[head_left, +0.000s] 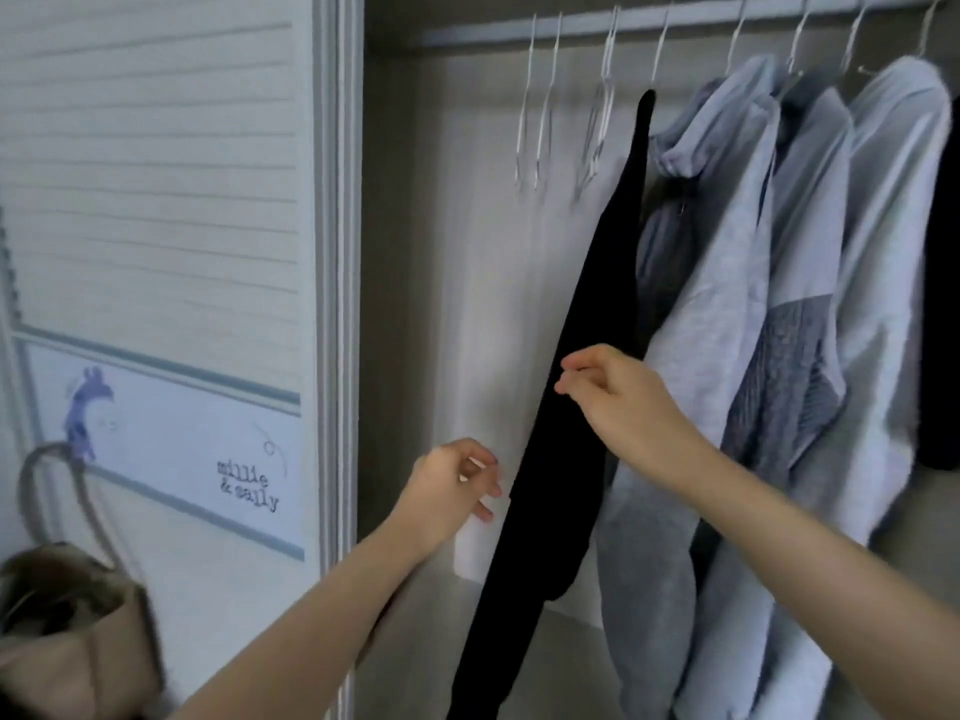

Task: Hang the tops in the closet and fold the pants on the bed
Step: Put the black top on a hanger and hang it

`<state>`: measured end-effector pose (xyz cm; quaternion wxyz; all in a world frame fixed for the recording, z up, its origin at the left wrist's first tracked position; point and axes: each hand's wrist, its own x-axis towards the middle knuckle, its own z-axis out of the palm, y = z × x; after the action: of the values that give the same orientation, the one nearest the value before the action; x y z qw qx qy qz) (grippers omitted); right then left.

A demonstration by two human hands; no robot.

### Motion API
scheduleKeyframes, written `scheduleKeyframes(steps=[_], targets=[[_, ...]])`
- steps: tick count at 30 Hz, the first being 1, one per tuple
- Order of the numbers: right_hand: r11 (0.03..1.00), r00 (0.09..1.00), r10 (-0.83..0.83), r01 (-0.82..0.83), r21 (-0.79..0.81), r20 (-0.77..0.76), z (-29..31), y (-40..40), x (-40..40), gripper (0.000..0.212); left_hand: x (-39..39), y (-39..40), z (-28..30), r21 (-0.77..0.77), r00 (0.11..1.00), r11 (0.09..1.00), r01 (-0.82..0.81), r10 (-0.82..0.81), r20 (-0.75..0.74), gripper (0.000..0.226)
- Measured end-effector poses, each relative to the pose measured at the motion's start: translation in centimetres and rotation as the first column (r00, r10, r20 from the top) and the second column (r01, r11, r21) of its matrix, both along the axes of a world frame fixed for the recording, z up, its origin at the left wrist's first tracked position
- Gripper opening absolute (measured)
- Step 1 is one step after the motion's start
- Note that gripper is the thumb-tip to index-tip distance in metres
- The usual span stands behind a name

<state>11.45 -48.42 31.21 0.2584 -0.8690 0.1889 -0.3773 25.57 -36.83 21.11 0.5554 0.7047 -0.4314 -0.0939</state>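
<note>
A long black top (587,283) hangs from a wire hanger on the closet rod (675,15), seen edge-on. My right hand (618,402) reaches across its middle, thumb and fingertips pinched at the fabric's left edge. Lower and to the left, my left hand (457,483) hovers just beside the black top's left edge with its fingers loosely apart and nothing in them. To the right of the black top hang several grey and pale tops (810,262). No pants or bed are in view.
Several bare wire hangers (566,106) hang on the rod left of the black top. A white louvred closet door (156,200) with a printed panel stands at the left. A tan bag (78,631) hangs at the lower left. A dark garment (943,304) sits at the far right.
</note>
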Motion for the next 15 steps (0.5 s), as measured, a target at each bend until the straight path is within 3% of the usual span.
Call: scheduleKeyframes(steps=[3,7,10,15], targets=[[0.992,0.992,0.122,-0.123,-0.035,-0.028,-4.6,3.7,-1.0,0.019,-1.8,6.2,-3.0,0.024,0.996,0.998,-0.055,0.056,-0.074,0.014],[0.931,0.927,0.365,-0.363,0.037,-0.086,-10.1,9.0,-1.7,0.021,-6.2,16.0,-7.3,0.018,0.940,0.945,-0.326,0.326,-0.098,0.011],[0.829,0.817,0.559,-0.552,0.091,-0.140,-13.0,14.2,-1.4,0.025,-11.4,23.5,-10.4,0.030,0.787,0.790,-0.612,0.612,-0.084,0.016],[0.602,0.560,0.791,-0.785,0.145,-0.247,-19.5,24.1,-4.4,0.026,-25.1,33.7,-17.3,0.123,0.393,0.422,-0.898,0.896,-0.207,0.019]])
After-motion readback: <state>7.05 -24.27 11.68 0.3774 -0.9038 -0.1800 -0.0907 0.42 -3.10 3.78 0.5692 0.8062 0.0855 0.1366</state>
